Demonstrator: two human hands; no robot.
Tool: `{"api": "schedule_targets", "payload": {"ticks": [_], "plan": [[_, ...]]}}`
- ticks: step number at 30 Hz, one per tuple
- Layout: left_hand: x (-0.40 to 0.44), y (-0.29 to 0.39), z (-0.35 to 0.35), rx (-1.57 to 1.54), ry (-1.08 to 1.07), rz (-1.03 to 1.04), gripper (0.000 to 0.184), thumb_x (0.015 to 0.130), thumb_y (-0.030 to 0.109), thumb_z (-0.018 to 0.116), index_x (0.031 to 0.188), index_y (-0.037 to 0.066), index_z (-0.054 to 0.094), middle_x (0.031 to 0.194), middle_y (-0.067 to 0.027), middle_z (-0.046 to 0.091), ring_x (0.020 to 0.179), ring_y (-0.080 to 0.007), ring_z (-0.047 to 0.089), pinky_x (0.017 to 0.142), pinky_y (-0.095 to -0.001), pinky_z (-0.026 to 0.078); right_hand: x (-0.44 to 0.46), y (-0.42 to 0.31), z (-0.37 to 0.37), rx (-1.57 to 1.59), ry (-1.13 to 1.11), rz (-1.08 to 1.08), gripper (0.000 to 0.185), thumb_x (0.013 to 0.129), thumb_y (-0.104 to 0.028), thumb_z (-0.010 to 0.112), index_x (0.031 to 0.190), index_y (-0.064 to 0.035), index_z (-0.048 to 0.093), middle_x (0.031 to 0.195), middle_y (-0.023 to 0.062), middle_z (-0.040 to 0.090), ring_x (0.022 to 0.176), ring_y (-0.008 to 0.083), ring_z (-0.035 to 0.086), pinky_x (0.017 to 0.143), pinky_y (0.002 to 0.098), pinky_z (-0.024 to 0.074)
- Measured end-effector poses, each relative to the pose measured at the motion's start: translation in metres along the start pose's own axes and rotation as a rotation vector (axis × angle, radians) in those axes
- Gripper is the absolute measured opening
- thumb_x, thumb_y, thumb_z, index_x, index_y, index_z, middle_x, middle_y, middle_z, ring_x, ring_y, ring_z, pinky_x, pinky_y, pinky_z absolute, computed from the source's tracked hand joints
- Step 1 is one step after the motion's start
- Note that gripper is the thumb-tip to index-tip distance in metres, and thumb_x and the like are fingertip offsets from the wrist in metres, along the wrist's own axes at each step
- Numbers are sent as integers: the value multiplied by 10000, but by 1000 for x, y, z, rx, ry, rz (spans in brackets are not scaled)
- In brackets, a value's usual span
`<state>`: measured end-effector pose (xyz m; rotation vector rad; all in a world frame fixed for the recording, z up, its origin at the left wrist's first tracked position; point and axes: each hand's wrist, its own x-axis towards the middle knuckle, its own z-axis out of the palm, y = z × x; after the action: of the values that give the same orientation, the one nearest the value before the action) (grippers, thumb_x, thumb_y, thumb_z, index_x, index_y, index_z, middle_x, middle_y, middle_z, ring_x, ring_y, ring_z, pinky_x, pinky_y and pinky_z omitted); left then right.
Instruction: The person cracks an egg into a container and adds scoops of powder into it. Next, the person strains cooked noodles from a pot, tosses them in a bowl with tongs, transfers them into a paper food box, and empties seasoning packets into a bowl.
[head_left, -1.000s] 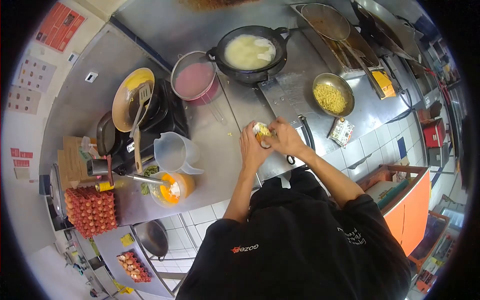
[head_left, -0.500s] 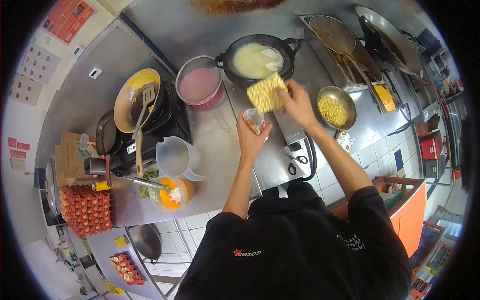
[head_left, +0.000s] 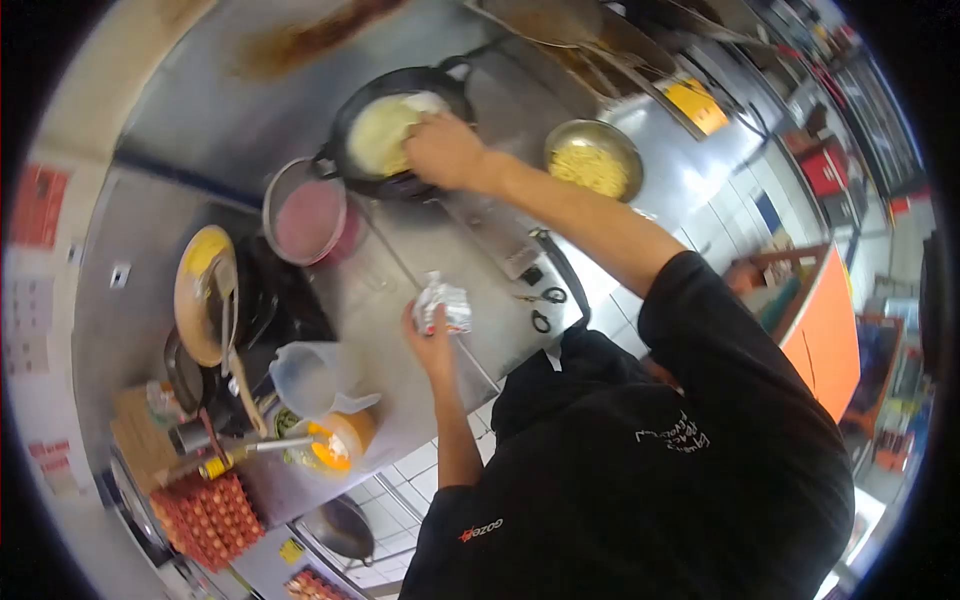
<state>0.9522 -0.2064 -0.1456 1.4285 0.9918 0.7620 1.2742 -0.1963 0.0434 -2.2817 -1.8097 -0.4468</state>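
My right hand (head_left: 445, 150) reaches over the black wok (head_left: 345, 165), fingers curled and pointing down toward the pale, cloudy liquid (head_left: 375, 135). At its fingertips a blurred yellow patch looks like the block of instant noodles (head_left: 398, 152), mostly hidden by the hand and low against the liquid. Over the steel counter, my left hand (head_left: 430, 340) is closed around a crinkled silver noodle packet (head_left: 443, 303). To the right of the wok stands a metal bowl (head_left: 632, 150) with yellow noodles (head_left: 590, 170) in it.
A sieve (head_left: 270, 215) with pink contents sits left of the wok. Nearer me are a clear jug (head_left: 310, 378) and an orange egg mixture (head_left: 330, 452) with a whisk. Scissors (head_left: 541, 320) lie by the counter edge. Stacked egg trays (head_left: 210, 520) stand at lower left.
My right hand has carried the noodle block from above the packet to the wok, down close to the liquid. My left hand keeps the packet, now lower. The camera view has turned.
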Motion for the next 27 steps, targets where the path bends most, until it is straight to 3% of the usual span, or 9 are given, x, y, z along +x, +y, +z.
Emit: {"api": "schedule_targets", "payload": {"ticks": [4, 5, 7, 10, 12, 16, 19, 23, 27], "plan": [[-11, -18, -25, 106, 78, 13, 629, 967, 242, 847, 1427, -47, 531, 1339, -205, 623, 1196, -263, 647, 987, -385, 555, -108, -40, -48, 742, 341, 198, 138, 907, -192, 715, 944, -60, 731, 903, 201, 731, 918, 405, 712, 761, 521, 565], [-15, -14, -30, 234, 132, -17, 649, 960, 252, 854, 1425, -55, 523, 1345, -218, 608, 1204, -289, 634, 1005, -404, 539, -157, -44, -57, 794, 89, 320, 149, 907, -211, 726, 924, -63, 722, 897, 197, 728, 899, 397, 717, 746, 518, 566], [-22, -10, -36, 372, 184, -46, 669, 952, 263, 860, 1424, -63, 515, 1351, -230, 593, 1212, -315, 621, 1024, -423, 522, -256, -35, -48, 835, -222, 561, 184, 902, -255, 767, 885, -79, 717, 910, 188, 721, 858, 384, 730, 748, 493, 575], [-41, 2, -37, 808, 412, 173, 648, 952, 249, 841, 1419, -64, 517, 1368, -232, 563, 1263, -373, 559, 1070, -483, 472, -368, 19, -16, 497, 46, 1077, 370, 891, -357, 844, 1034, -63, 672, 1057, 149, 705, 962, 338, 729, 808, 471, 594], [-60, 29, -24, 801, 277, 330, 620, 954, 220, 812, 1431, -43, 515, 1382, -237, 531, 1319, -407, 496, 1110, -528, 425, -397, 58, 8, 183, 89, 1193, 760, 806, -460, 912, 1277, 5, 539, 1205, 252, 652, 962, 408, 726, 831, 474, 604], [-93, 61, 43, 659, -96, 526, 479, 935, 113, 795, 1353, -20, 601, 1283, -193, 630, 1208, -356, 606, 1081, -450, 471, -388, 101, 17, 585, -211, 1514, 908, 696, -498, 979, 1251, 87, 563, 1120, 261, 711, 1002, 395, 745, 864, 459, 603], [-110, 93, 111, 462, -502, 454, 446, 947, 83, 771, 1361, 10, 624, 1274, -179, 666, 1231, -330, 628, 1063, -432, 491, -417, 101, 25, 789, -75, 1300, 862, 703, -439, 992, 1260, 63, 567, 1023, 191, 741, 930, 352, 738, 892, 428, 585], [-119, 153, 187, 369, -718, 486, 473, 959, 130, 770, 1394, 4, 635, 1323, -208, 676, 1270, -427, 617, 1090, -473, 484, -414, 42, -39, 1298, -73, 936, 565, 831, -23, 909, 1294, -54, 588, 1121, 74, 729, 1106, 144, 672, 962, 359, 565], [-108, 154, 165, 324, -889, 180, 222, 976, 126, 774, 1155, -1, 742, 1105, -186, 738, 1032, -384, 734, 908, -418, 582, -380, -25, -67, 1392, -171, 811, 654, 801, -32, 927, 1319, -64, 529, 1106, 70, 686, 1067, 159, 674, 918, 347, 573]]}}
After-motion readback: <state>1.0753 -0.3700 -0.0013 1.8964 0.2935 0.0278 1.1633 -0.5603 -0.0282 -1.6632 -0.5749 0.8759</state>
